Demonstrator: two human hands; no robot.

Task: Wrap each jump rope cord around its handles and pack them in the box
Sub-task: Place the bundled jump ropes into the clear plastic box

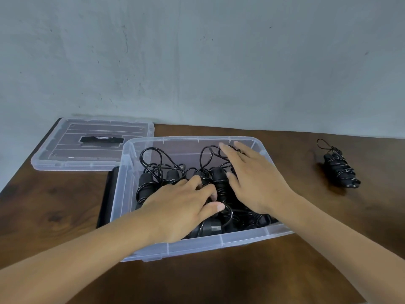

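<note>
Packing step in hand, not wrapping. Both hands are inside the clear box [210,243], on top of the ropes [153,178] already in it.

Left hand [182,205]: fingers spread and mostly straight, pressing down on the bundle in the middle; thumb tip lies over a cord. Looks like a push rather than a grip, though the fingertips are partly hidden among the cords.

Right hand [252,178]: open, fingers extended toward the far wall, resting on the right-hand bundle and its loose loop. Holds nothing as far as I can see.

Cords in the box are loosely wound, with several loops standing up near the back wall.

One wrapped rope [339,170] sits on the tabletop [65,207], well apart to the right of the box. Lid [65,150] lies behind-left of the box.

Judgement: task near its end. Next: settle the bundles to free space, then the right hand reaches out for the last rope and drops it in. Risk: springy loops pop over the rim.
</note>
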